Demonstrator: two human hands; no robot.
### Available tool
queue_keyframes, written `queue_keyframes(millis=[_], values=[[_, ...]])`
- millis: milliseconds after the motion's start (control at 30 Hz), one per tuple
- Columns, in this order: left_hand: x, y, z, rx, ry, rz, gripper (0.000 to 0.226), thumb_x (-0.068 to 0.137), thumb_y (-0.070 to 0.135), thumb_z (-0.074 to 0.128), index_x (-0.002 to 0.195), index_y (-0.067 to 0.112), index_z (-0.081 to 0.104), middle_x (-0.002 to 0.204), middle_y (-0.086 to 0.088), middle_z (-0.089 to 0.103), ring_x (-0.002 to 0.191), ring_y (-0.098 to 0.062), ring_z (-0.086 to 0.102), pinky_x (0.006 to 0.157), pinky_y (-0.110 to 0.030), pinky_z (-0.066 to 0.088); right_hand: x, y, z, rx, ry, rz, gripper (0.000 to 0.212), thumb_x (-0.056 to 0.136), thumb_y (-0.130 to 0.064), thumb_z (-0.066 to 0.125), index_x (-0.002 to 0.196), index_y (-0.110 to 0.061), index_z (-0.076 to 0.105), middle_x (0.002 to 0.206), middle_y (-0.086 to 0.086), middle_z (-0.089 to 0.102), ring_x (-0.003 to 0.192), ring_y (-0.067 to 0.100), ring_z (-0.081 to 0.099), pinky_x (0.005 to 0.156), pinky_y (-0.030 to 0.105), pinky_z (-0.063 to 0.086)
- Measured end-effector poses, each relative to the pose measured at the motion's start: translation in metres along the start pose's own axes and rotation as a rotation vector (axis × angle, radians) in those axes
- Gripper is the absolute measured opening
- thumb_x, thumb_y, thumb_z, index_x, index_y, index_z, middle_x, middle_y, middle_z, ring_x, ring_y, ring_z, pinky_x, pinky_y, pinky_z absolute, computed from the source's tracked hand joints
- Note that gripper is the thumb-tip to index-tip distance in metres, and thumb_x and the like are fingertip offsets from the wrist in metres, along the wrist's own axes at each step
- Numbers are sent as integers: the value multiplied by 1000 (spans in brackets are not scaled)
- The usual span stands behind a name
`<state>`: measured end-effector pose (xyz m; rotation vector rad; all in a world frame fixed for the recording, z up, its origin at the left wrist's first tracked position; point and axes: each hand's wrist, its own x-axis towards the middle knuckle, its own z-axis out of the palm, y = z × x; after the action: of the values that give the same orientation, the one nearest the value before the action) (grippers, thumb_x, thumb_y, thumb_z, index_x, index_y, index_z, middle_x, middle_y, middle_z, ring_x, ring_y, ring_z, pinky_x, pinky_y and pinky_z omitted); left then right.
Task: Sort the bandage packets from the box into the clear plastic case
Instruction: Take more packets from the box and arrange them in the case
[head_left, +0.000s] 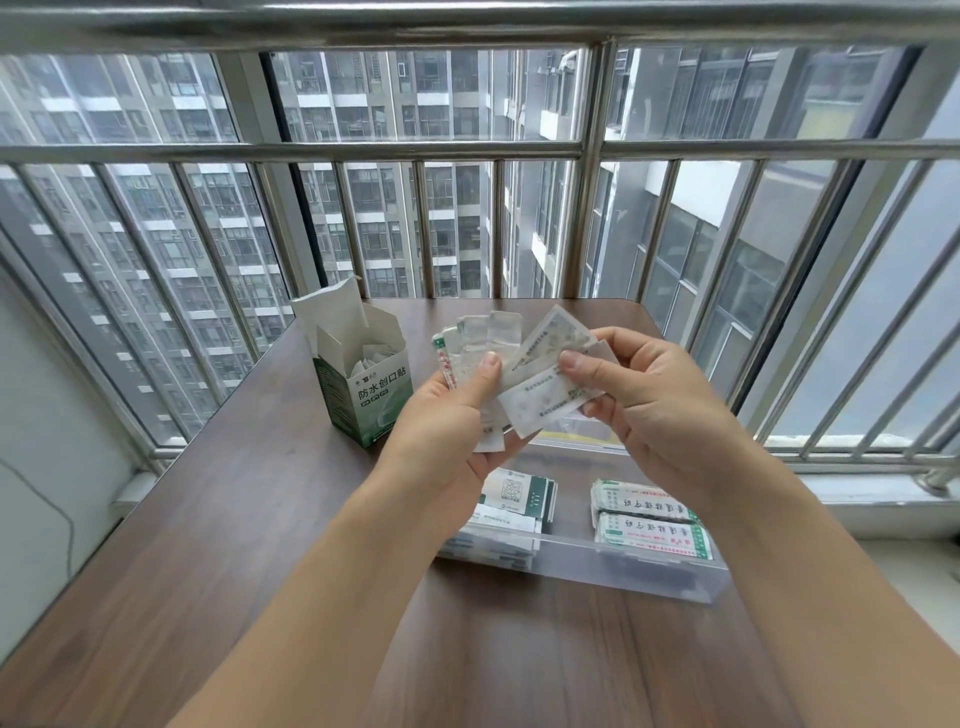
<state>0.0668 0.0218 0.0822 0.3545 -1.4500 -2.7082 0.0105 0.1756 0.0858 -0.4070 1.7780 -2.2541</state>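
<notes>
Both hands are raised above the clear plastic case (613, 569). My left hand (457, 415) grips a fanned stack of white bandage packets (480, 340) under its thumb. My right hand (639, 395) pinches a few larger white packets (543, 408) that overlap the left stack. The open green-and-white bandage box (363, 384) stands upright to the left, with several packets inside. In the case, green-and-white packets (519, 493) lie on the left side and red-lettered packets (649, 514) on the right.
The case and box sit on a dark wood-grain table (260, 519) against a metal window railing (311, 150). The table's far edge meets the bars; a white wall is at the left and a sill at the right.
</notes>
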Motion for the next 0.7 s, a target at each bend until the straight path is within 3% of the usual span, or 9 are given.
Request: queue_keyframes(millis=[233, 433, 533, 633, 700], values=[[7, 1, 1, -120, 82, -130, 25, 103, 16, 53, 116, -3, 60, 111, -21, 72, 79, -25, 72, 67, -33, 63, -1, -11, -3, 18, 72, -80, 2, 88, -2, 67, 90, -2, 66, 80, 8, 73, 74, 19, 63, 53, 17, 48], [11, 0, 1, -209, 4, -240, 30, 106, 12, 46, 128, -2, 59, 124, -18, 68, 81, -22, 71, 67, -29, 61, -4, -7, 5, -43, 103, -182, 17, 79, -14, 76, 92, -6, 69, 80, 6, 70, 68, 16, 55, 49, 18, 39], [13, 0, -1, -240, -20, -253, 31, 106, 17, 45, 127, 0, 59, 110, -15, 73, 82, -22, 72, 74, -33, 62, -7, -7, 5, -14, 128, -229, 15, 86, -6, 73, 101, -6, 71, 77, -1, 71, 65, 10, 61, 50, 14, 43], [10, 4, -9, -328, -59, -273, 23, 105, 22, 46, 109, 10, 65, 101, -10, 70, 105, -24, 68, 95, -46, 54, -13, -13, 2, -112, 207, -489, 17, 89, -4, 71, 105, -11, 73, 81, -8, 75, 72, 8, 68, 61, 18, 54], [3, 7, -16, -423, -147, -331, 23, 102, 26, 50, 98, 16, 69, 121, -10, 65, 124, -32, 59, 106, -56, 44, -22, -14, -3, -536, 245, -853, 16, 92, -8, 71, 105, -17, 73, 83, -13, 75, 67, 3, 64, 60, 16, 51]])
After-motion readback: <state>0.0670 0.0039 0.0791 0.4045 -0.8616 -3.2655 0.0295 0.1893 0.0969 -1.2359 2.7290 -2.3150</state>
